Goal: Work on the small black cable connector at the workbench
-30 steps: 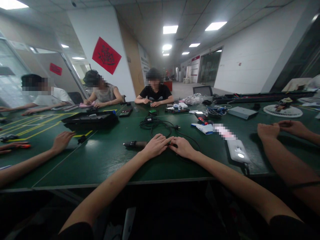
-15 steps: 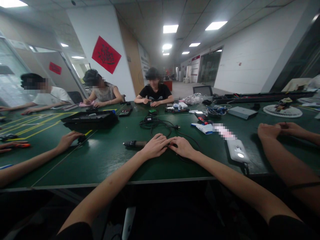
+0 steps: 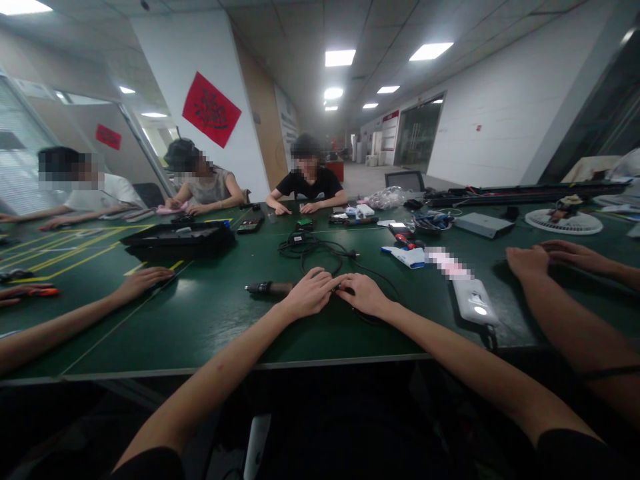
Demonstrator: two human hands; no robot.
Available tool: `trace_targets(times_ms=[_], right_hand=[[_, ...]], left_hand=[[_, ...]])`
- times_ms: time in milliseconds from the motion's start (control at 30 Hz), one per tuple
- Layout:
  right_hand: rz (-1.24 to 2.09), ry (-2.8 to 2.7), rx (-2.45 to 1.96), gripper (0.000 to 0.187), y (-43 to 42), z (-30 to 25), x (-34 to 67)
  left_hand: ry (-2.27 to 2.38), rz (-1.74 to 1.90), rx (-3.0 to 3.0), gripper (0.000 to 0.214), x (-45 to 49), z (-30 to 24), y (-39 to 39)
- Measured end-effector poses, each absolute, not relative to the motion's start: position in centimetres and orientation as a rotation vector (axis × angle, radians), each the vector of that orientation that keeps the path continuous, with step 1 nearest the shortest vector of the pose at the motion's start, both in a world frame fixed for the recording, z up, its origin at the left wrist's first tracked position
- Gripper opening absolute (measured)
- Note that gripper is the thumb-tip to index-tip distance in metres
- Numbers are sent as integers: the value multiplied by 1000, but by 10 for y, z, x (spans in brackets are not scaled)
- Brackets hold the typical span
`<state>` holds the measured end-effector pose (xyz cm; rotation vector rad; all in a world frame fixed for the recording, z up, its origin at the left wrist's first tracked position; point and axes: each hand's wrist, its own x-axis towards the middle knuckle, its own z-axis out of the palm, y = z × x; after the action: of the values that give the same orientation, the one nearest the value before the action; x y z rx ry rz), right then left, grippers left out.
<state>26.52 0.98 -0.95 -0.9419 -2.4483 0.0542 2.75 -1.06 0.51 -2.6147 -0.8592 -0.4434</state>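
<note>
A cylindrical tool (image 3: 269,289) with a black ribbed end and a brownish barrel lies on the green table, pointing left. Its barrel runs under my left hand (image 3: 313,293), whose fingers close over it and reach to the right. Close against those fingertips is my right hand (image 3: 366,293), its fingers curled in a pinch. What sits between the fingertips is small, dark and mostly covered. A black cable (image 3: 320,248) lies coiled beyond my hands, with a plug (image 3: 354,253), and more dark cord shows below my right hand.
A black tray (image 3: 180,237) stands at the left. To the right are a blue-and-white packet (image 3: 406,257), a white device (image 3: 474,301) and a grey box (image 3: 485,225). A co-worker's hand (image 3: 145,283) rests left; another's hands (image 3: 530,260) are at right. More people sit opposite.
My hands have hardly moved. The co-worker's hand at left now lies flatter, and the black object under it no longer shows. The right-hand co-worker's hands shifted slightly left.
</note>
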Motion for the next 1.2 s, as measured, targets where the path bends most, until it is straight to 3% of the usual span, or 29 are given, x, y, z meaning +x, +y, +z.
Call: trace_targets(times_ms=[400,600,1200], right_hand=[[35,-2444,-949,21,9,-9,265],[66,-2445,-936,23,8,-8,266],[171,-2472,-861,23,8,0,269]], left_hand=[[-882,-462,-2632,55,25,6,-7],[-963,-517,-2648,28,18,4,-7],[-1251,-625,-2848,13,20,6,2]])
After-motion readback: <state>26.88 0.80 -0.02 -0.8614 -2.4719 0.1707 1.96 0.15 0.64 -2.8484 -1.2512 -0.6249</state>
